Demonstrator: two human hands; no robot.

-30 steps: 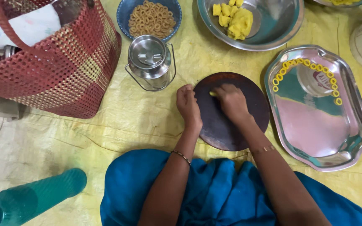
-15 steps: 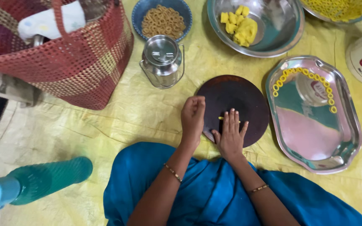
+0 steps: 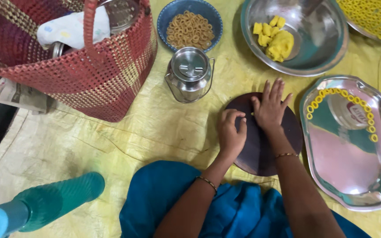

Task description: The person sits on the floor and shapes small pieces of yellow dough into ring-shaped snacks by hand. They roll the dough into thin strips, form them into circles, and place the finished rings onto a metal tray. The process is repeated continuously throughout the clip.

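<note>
Dough lay on the dark round board; my right hand had flattened open over it, left hand curled loosely, holding nothing.

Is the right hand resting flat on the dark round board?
Yes, the right hand lies palm down with fingers spread on the dark round board.

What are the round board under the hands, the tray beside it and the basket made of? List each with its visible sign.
Round board: probably wood, dark matte brown, no glare.
Tray: metal, likely steel; polished, mirror-like reflections.
Basket: woven strips, seemingly plastic; red and pale checks, slight sheen.
</note>
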